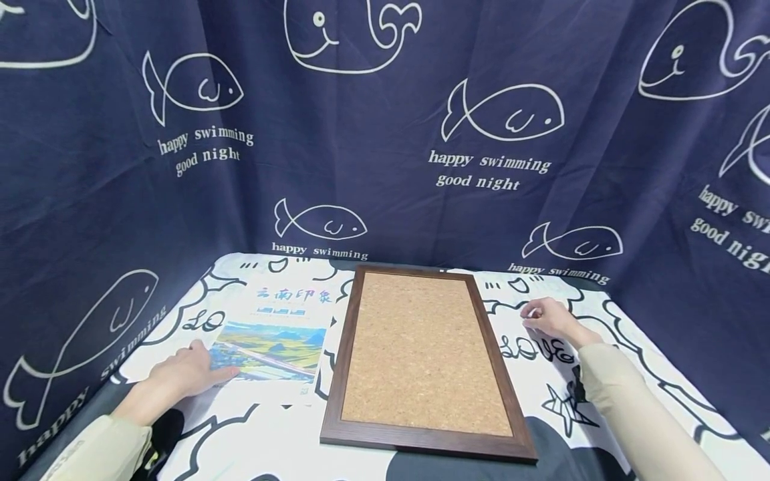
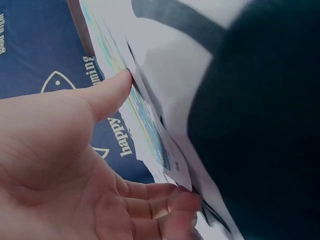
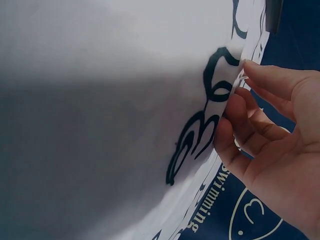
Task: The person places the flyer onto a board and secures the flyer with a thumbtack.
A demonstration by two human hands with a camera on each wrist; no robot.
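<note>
A colourful landscape poster [image 1: 271,351] with Chinese characters along its top lies on the patterned cloth. At its left edge is my left hand [image 1: 186,371], the thumb stretched over the picture. In the left wrist view the fingers [image 2: 150,200] reach the sheet's corner, well apart from the thumb. My right hand [image 1: 550,319] is low over the cloth, right of a cork board [image 1: 427,354] in a dark wooden frame. Its fingers are curled, and a small white thing [image 3: 244,77] shows between thumb and forefinger; I cannot tell what it is.
The white cloth [image 1: 265,441] with black drawings and lettering covers the table. Dark blue curtains [image 1: 385,133] with fish and whale outlines hang behind it and on both sides. The board stands between the poster and my right hand.
</note>
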